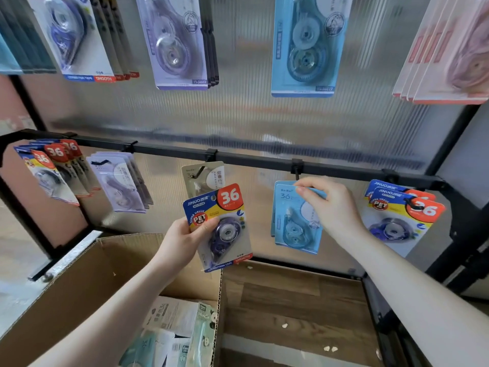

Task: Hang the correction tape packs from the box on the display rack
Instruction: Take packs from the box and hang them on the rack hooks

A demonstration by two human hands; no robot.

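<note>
Right hand (330, 205) is up at the rail (251, 158), fingertips pinching the top of a light blue pack (295, 221) just under its hook (297, 172) — whether the hole is on the peg yet, I can't tell. Left hand (185, 242) grips a navy pack (221, 226) by its lower left edge, thumb across the front, held in front of a beige pack (202, 178) that hangs on the next hook.

Risks from here: if the blue pack's hole misses the peg and the pinch lets go, it probably drops to the floor (291, 300), outside the box (87, 282). Pushing it on askew could bend the card top. The navy pack is held by one edge only — a nudge against the hanging beige one could twist it loose or knock that card off its hook. And it matches the navy packs (397, 215) far right, so hanging it on the nearest peg would mix the sorts.

The box sits open below left, more packs (180, 332) in it. Wood-look floor with a few pale scraps. A black frame holds a ribbed translucent panel (264, 115), with a row of larger packs (304, 46) hanging above.
</note>
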